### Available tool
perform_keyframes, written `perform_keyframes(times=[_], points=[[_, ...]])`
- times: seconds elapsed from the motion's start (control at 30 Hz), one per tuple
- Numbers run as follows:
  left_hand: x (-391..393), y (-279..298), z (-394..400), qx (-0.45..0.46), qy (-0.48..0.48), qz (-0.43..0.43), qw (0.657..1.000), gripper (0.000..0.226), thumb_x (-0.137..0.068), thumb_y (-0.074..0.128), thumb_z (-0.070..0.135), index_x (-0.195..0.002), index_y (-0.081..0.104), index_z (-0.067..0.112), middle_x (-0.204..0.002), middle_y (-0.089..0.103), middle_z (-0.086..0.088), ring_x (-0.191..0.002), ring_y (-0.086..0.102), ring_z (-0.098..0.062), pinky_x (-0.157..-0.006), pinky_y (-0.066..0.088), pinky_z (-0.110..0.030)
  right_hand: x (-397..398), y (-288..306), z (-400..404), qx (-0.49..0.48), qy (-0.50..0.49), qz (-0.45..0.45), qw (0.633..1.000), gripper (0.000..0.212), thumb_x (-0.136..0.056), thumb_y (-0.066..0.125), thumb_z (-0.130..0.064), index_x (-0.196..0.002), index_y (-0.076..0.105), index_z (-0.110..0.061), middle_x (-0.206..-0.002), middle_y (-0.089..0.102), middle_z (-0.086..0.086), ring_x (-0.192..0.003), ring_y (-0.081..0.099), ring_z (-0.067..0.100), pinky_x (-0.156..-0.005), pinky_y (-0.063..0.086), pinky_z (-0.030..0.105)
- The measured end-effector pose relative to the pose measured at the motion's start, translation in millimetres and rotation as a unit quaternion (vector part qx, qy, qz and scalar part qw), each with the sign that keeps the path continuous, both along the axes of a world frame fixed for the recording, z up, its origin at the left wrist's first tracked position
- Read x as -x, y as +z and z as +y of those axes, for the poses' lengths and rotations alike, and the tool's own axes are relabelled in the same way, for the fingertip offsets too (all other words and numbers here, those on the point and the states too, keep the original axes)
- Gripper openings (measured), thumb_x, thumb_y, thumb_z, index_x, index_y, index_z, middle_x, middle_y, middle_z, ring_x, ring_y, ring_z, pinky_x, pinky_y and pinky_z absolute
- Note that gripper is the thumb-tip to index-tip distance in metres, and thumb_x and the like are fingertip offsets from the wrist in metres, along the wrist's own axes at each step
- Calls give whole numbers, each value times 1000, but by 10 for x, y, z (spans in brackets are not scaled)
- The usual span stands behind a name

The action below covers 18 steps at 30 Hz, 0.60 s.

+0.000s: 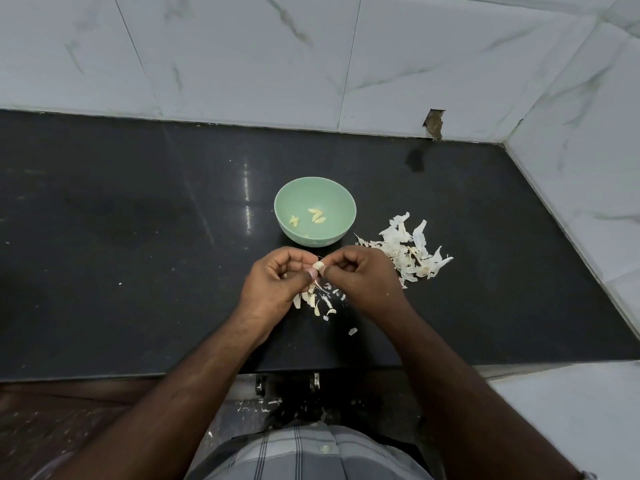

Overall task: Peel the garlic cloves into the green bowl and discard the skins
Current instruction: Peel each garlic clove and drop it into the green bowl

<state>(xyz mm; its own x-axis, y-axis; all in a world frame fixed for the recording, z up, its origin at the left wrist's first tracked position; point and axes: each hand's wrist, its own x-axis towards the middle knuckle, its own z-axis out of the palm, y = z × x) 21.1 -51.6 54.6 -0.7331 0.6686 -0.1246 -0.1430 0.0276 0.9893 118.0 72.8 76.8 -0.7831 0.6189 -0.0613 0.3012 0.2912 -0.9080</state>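
Pale garlic clove [318, 266] sits pinched between both thumbs and forefingers, just nearer the person than the green bowl [287, 199]. Left hand [273, 278] and right hand [360, 277] both grip it, equally close; bowl lies straight ahead. Clove's long axis I cannot tell.

Green bowl [287, 199] holds peeled cloves [317, 215]; skins [408, 252] beside it.
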Motion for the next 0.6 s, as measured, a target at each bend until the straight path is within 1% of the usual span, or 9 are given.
perform_keyframes(times=[0.07, 0.13, 0.17, 0.23, 0.3, 0.33, 0.4, 0.5, 0.6], points=[[1, 7, -12, -2, 0, 2, 1000, 20, -84, 73, -7, -90, 73, 12, -72, 70, 2, -71, 66, -12, -72, 56, -27, -3, 19, -15, 7, 2, 7, 1000, 11, -70, 67, -25, -74, 77, -27, -68, 73, -4, -61, 65, 9, -64, 55, 34], [5, 16, -13, -5, 2, 8, 1000, 19, -82, 75, -7, -89, 73, 11, -74, 72, -1, -73, 67, -13, -73, 57, -28, -5, 42, -30, 9, 6, 11, 1000, 12, -71, 68, -21, -71, 76, -30, -67, 73, -6, -60, 62, 4, -63, 51, 28], [4, 23, -11, -5, 2, 14, 1000, 18, -82, 75, -6, -89, 73, 11, -74, 72, -1, -72, 68, -13, -72, 57, -26, -5, 54, -35, 9, 7, 12, 1000, 14, -71, 69, -20, -70, 76, -31, -67, 72, -6, -59, 61, 4, -63, 50, 28], [2, 33, -8, -2, 2, 30, 1000, 17, -82, 75, -6, -89, 73, 10, -73, 72, 0, -71, 67, -10, -70, 57, -23, 3, 67, -38, 11, 6, 12, 1000, 13, -68, 68, -25, -69, 76, -36, -67, 72, -4, -60, 60, 6, -63, 50, 31], [13, 22, -9, 1, 1, 40, 999, 18, -82, 75, -6, -88, 74, 11, -74, 73, -2, -71, 67, -11, -71, 57, -25, 9, 65, -29, 5, 6, 5, 1000, 10, -64, 68, -35, -68, 76, -38, -66, 72, -3, -60, 60, 8, -62, 50, 33], [21, 13, -11, 3, 0, 41, 999, 19, -82, 76, -6, -87, 75, 13, -75, 74, -4, -72, 68, -13, -72, 58, -28, 9, 58, -19, 3, 5, 0, 1000, 11, -62, 67, -38, -68, 76, -36, -65, 71, -3, -60, 60, 8, -62, 50, 33], [30, 3, -20, 3, -6, 40, 999, 21, -81, 77, -5, -85, 77, 16, -78, 75, -7, -74, 69, -15, -75, 59, -31, 5, 50, 1, 11, 2, -7, 1000, 13, -61, 67, -34, -68, 77, -28, -62, 70, -2, -58, 58, 8, -60, 47, 32], [27, 14, -18, -4, -21, 36, 999, 20, -81, 77, -5, -86, 78, 14, -78, 75, -3, -74, 70, -13, -74, 58, -27, 2, 47, 43, 38, 0, -3, 999, 11, -62, 66, -23, -66, 76, -18, -57, 67, 0, -55, 57, 10, -59, 45, 29], [20, 32, -7, -15, -26, 2, 1000, 18, -83, 74, -7, -89, 76, 10, -71, 72, -1, -67, 66, -10, -67, 56, -22, 3, 58, 79, 59, 7, -2, 998, 8, -68, 66, -14, -70, 74, -11, -54, 64, 3, -49, 53, 8, -53, 41, 23]])
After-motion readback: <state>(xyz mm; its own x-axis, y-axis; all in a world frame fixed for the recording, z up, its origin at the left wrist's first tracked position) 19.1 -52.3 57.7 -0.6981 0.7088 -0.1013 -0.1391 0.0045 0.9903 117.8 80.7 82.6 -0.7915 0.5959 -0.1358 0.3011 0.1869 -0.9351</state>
